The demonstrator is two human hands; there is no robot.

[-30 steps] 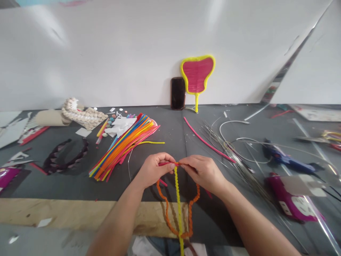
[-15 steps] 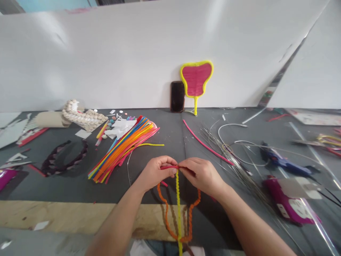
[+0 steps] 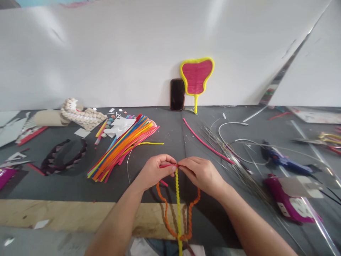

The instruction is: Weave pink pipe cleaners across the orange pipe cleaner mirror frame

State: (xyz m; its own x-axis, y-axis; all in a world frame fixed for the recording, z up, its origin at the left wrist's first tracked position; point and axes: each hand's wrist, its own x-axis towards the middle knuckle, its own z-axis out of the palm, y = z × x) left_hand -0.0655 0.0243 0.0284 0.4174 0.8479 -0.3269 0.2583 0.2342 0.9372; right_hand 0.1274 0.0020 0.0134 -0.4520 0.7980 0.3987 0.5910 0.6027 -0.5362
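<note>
Between finger and thumb, my left hand [image 3: 157, 171] pinches a pink pipe cleaner [image 3: 165, 165] at the top of a twisted yellow stem [image 3: 178, 193]. Right beside it, my right hand [image 3: 204, 174] is closed at the same spot, its fingertips on the pink strand. An orange twisted loop [image 3: 167, 220] hangs below both hands and crosses the yellow stem near its lower end. The loop's upper part is hidden behind my hands. Leaning on the white board stands a pink hand fan with a yellow rim [image 3: 197, 76], next to a phone [image 3: 177, 94].
Left of my hands lies a bundle of coloured pipe cleaners [image 3: 125, 149], with a dark braided headband [image 3: 64, 156] beyond it. To the right are loose wires [image 3: 239, 170], a single pink pipe cleaner [image 3: 205, 144], a blue glue gun [image 3: 289, 161], a magenta power strip [image 3: 287, 202] and scissors [image 3: 319, 140].
The view has shifted very slightly. Both hands keep their pinch at the top of the yellow stem, with hardly any visible movement.
</note>
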